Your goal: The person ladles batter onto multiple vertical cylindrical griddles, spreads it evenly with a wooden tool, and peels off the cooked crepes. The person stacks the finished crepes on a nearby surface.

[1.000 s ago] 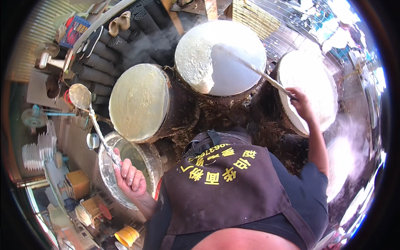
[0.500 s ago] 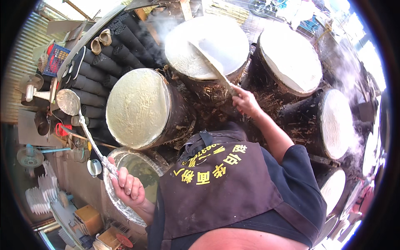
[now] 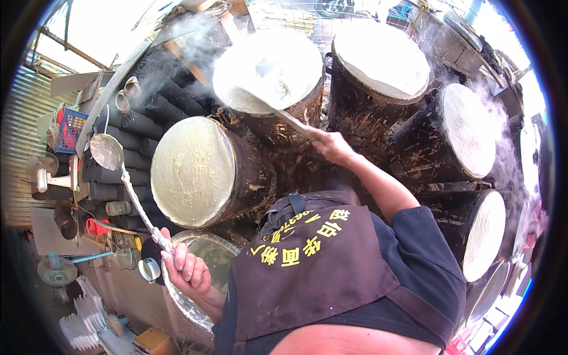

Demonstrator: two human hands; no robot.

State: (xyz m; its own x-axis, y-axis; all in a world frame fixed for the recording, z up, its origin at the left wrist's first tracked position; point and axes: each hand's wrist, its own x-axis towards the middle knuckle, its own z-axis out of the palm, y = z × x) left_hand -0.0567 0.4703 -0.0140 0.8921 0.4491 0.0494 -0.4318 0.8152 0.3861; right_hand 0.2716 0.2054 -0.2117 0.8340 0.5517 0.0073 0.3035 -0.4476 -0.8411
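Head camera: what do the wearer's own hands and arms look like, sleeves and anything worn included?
The left hand and right hand are bare, with no glove, ring or watch showing. The right arm has a short, dark sleeve, leaving the forearm uncovered; how far the left sleeve reaches is unclear. Over the shirt is a dark brown apron with yellow lettering.

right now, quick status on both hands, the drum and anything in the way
Left hand gripping ladle. Right hand gripping flat stick, far end over the drum. Drum top mostly white. Steam drifting near its left edge.
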